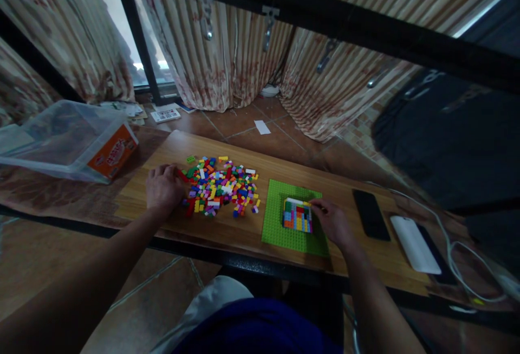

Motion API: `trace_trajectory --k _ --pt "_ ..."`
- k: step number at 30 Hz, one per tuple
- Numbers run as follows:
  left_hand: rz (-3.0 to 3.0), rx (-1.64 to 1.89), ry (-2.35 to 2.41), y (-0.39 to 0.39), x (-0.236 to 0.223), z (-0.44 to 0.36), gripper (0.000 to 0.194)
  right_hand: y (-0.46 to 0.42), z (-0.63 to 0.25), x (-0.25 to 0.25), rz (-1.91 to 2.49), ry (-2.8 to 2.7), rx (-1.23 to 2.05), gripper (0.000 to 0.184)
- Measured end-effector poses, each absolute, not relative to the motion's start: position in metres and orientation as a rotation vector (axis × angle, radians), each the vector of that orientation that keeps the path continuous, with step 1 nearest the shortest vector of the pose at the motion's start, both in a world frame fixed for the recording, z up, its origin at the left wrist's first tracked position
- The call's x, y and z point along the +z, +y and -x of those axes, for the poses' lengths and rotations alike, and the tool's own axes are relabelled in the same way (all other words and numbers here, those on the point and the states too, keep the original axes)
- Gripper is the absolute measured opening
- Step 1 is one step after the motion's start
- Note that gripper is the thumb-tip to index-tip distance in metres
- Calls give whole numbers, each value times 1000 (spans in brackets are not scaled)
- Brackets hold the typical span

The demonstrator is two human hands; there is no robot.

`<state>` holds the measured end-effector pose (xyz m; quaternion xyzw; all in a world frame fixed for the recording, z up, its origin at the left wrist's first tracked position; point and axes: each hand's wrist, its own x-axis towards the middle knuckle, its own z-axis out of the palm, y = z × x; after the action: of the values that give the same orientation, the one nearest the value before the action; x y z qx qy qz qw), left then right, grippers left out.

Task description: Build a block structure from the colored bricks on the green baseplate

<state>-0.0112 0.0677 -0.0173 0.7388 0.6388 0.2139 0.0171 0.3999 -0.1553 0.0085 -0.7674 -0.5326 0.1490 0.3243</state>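
Note:
A pile of small coloured bricks (221, 185) lies spread on the wooden table (227, 229). My left hand (163, 188) rests at the pile's left edge, fingers curled against the nearest bricks; what they grip, if anything, is hidden. To the right lies a green baseplate (276, 229) carrying a block of built-up coloured bricks (298, 216). My right hand (332, 219) touches the right side of that block, fingertips pinched at its upper corner.
A clear plastic bin (60, 140) with an orange label lies on its side at the far left. Right of the baseplate lie a black phone (370, 214) and a white device (414, 244) with a white cable (450, 245). Curtains hang behind.

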Motion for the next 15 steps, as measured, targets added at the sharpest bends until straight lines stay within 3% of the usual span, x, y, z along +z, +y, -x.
trace_trajectory --k 15 --pt "-2268 672 1963 68 -15 11 39 -149 -401 7 2012 -1391 409 25"
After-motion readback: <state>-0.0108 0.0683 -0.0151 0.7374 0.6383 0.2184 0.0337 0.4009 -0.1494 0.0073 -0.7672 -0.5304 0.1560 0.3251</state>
